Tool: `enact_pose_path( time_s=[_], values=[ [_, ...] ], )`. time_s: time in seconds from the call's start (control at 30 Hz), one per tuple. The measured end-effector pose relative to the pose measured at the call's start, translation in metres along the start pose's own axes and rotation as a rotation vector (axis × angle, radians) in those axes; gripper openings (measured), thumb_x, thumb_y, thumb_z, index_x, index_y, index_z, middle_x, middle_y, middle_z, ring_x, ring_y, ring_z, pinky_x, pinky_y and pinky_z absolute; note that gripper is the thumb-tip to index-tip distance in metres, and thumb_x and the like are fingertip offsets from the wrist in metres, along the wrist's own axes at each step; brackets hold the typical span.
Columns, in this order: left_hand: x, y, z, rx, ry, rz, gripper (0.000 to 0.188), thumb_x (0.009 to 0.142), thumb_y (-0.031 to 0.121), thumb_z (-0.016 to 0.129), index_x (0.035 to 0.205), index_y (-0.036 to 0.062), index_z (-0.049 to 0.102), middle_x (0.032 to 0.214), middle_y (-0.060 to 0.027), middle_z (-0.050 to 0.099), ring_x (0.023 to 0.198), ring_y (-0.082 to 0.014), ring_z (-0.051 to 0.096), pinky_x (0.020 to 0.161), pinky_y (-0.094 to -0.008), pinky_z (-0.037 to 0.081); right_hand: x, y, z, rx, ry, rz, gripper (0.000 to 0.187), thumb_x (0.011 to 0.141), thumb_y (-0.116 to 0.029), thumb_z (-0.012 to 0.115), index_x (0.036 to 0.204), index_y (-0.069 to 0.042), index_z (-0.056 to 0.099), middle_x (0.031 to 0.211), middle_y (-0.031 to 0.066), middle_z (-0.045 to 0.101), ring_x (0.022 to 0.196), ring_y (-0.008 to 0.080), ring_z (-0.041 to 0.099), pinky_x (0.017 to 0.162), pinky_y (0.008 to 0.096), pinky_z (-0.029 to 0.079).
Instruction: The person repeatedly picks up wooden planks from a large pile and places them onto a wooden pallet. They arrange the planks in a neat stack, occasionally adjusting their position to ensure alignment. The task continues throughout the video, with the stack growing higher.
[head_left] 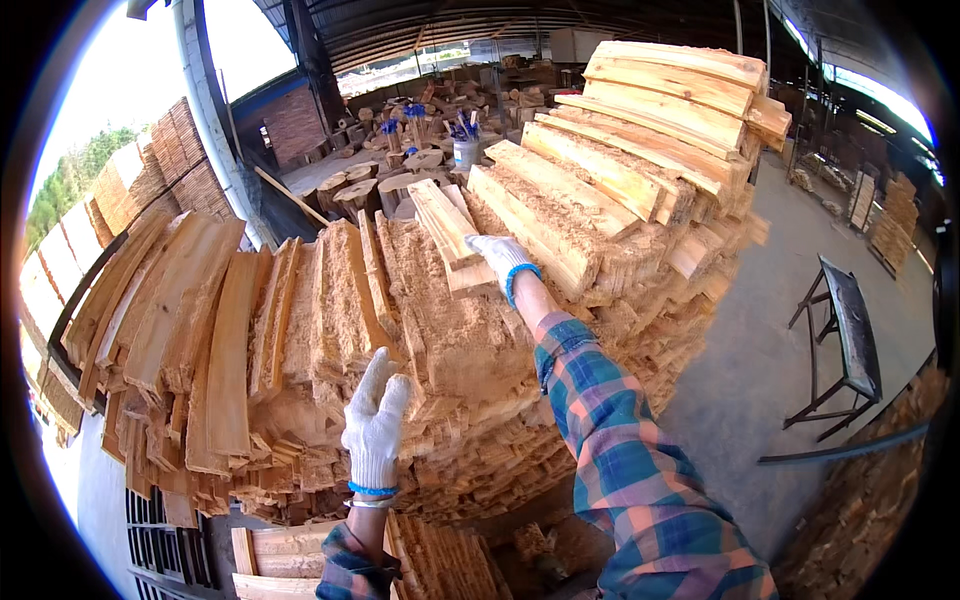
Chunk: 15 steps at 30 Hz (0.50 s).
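My right hand, in a white knit glove with a blue cuff, reaches forward over a big stack of sawn boards. Its fingers close on the near end of a short pale board that lies on the sawdust-covered top. Closer to me and lower, my left hand wears the same kind of glove. Its thumb and fingers are spread, with nothing between them, in front of the board ends. Sawdust covers the middle of the stack. More boards rise in layers beyond my right hand.
Loose boards fan out on the left of the stack. Log rounds stand behind it, near a pale bucket holding blue-topped items. A dark metal stand is on the concrete floor at right. More boards lie below my left hand.
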<state>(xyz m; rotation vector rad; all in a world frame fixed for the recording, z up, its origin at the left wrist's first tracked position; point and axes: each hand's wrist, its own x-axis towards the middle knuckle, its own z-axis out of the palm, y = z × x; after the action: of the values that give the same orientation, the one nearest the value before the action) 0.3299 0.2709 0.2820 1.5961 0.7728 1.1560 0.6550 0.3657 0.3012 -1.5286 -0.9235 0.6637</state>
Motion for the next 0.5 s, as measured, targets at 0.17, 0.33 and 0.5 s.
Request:
enact_pose_path(
  time_s=[0.17, 0.33, 0.5],
  values=[
    [0.002, 0.017, 0.001, -0.419, 0.102, -0.292, 0.058, 0.096, 0.03, 0.064, 0.143, 0.0014, 0.045, 0.124, -0.0132, 0.062, 0.102, -0.023, 0.065, 0.088, -0.0381, 0.054, -0.104, -0.018, 0.029, 0.363, -0.206, -0.033, 0.058, 0.093, -0.043, 0.061, 0.124, 0.006, 0.06, 0.127, 0.0219, 0.062, 0.119, 0.0287, 0.057, 0.101, 0.0366, 0.043],
    [-0.007, 0.013, 0.001, -0.374, -0.135, -0.37, 0.072, 0.091, 0.029, 0.07, 0.149, 0.0033, 0.036, 0.129, -0.0133, 0.059, 0.104, -0.0181, 0.063, 0.088, -0.0286, 0.052, -0.219, 0.045, 0.071, 0.244, -0.3, 0.006, 0.093, 0.092, -0.057, 0.057, 0.146, 0.012, 0.027, 0.139, 0.0313, 0.048, 0.116, 0.0334, 0.06, 0.098, 0.0381, 0.047],
    [-0.102, 0.05, -0.018, -0.136, -0.283, -0.28, 0.09, 0.08, 0.015, 0.077, 0.153, 0.0017, 0.026, 0.134, -0.0114, 0.056, 0.115, -0.017, 0.057, 0.097, -0.0286, 0.047, -0.297, 0.081, 0.066, 0.406, -0.412, 0.187, 0.08, 0.092, -0.055, 0.06, 0.14, 0.006, 0.044, 0.135, 0.0188, 0.054, 0.128, 0.0242, 0.049, 0.111, 0.0346, 0.034]
  ],
)
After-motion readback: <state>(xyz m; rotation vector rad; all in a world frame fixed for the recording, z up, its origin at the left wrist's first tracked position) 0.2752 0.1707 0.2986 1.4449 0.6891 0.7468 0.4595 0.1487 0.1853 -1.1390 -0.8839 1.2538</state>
